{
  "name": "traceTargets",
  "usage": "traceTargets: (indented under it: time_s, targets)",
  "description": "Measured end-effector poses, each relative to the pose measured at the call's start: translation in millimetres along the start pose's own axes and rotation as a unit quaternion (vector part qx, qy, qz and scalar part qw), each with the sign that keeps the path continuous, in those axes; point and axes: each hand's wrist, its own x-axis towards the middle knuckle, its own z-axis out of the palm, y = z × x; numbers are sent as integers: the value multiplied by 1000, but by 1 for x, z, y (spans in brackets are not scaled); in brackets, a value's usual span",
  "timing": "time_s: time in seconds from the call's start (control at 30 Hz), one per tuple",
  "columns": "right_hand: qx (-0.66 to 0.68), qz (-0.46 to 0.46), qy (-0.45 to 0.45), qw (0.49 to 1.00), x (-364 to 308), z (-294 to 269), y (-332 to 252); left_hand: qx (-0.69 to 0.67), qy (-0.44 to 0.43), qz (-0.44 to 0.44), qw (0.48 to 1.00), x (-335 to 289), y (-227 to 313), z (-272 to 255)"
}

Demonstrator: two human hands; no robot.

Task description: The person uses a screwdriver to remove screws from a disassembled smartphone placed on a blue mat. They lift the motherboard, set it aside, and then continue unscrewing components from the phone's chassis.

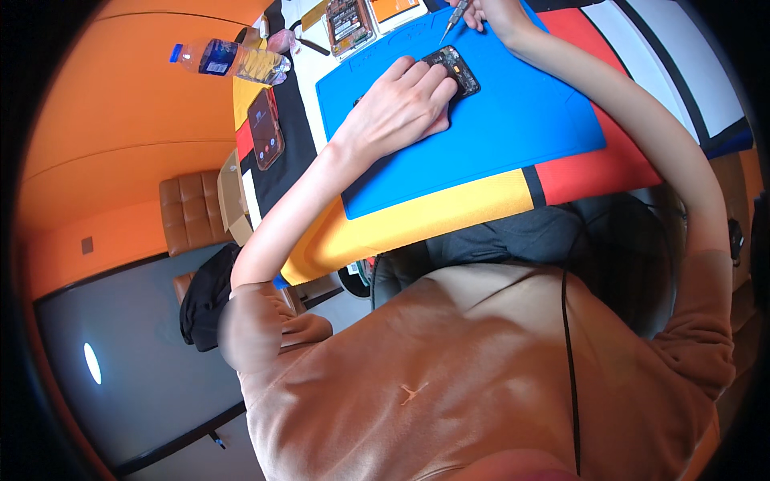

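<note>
1. An opened phone (465, 78) with its inner parts exposed is seen lying on the blue mat (497, 144), toward the mat's far edge; part of it is covered by the left hand (407, 103).
2. The left hand is held over the mat's far half with its fingers curled and close together; whether the phone is gripped by them cannot be told, as the fingertips are hidden.
3. Above the mat's far edge, a slim screwdriver (455, 22) is clamped in the fingers of the right hand (479, 14), its tip angled down just beside the phone; whether contact is made cannot be told.
4. Beyond the mat's far edge, toward its left end, a second opened phone (350, 29) is placed.
5. Left of the mat, a smartphone (265, 130) and, farther off, a plastic bottle (241, 62) lying on its side are seen.
6. A striped cloth (449, 210) is spread beneath the mat.
</note>
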Motion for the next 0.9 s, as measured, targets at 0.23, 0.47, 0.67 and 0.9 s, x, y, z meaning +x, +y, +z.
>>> traceTargets:
  time_s: [0.23,0.47,0.67,0.9]
  targets:
    - [2,9,6,1000,0,1,1,-52,82,-19,995,1,-11,9]
    - [-5,4,-5,1000,-2,0,0,-102,157,-175,967,1,-60,29]
    - [-1,16,-5,1000,-4,1,-2,-73,133,-158,976,-3,-70,48]
    - [-11,10,-3,1000,-7,-1,-5,-180,150,-226,946,-21,-64,37]
